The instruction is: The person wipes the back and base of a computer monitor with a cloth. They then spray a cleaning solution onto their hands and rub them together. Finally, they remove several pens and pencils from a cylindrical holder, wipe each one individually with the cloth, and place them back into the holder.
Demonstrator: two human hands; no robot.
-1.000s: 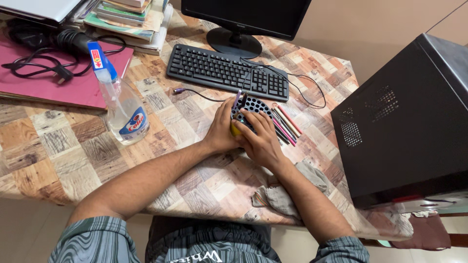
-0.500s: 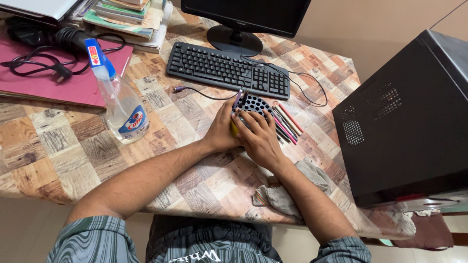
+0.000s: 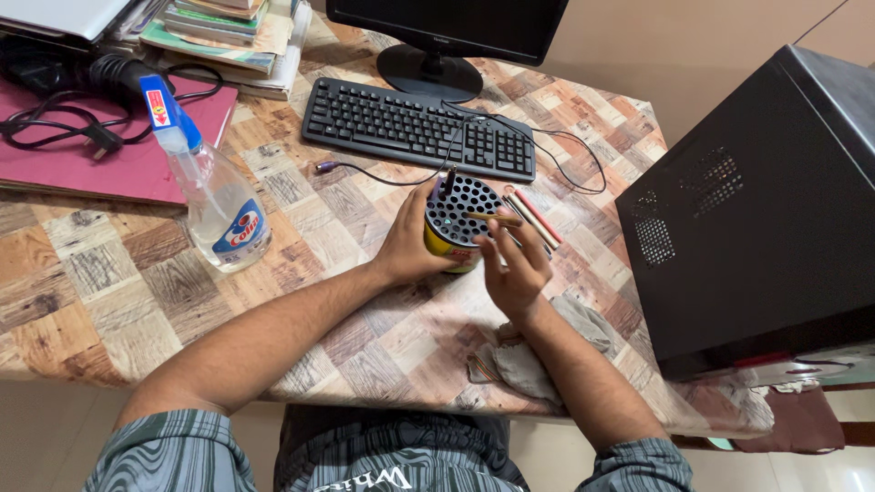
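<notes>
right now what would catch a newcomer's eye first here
At the table's middle, the left hand grips a yellow pen holder with a black perforated top, while the right hand holds a pencil over it. A spray bottle stands left; a black computer case looms right.

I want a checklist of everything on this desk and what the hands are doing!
Surface: table with a wood-block pattern cover.
Job's things: yellow pen holder with a black holed top, upright; pens lying beside it.
Clutter: spray bottle, pink folder, book stack, grey cloth.
Grippers: left hand grips the holder; right hand holds a pencil over the holes.
Cables: keyboard cable, black power cord.
Surroundings: keyboard, monitor, black computer case.
</notes>
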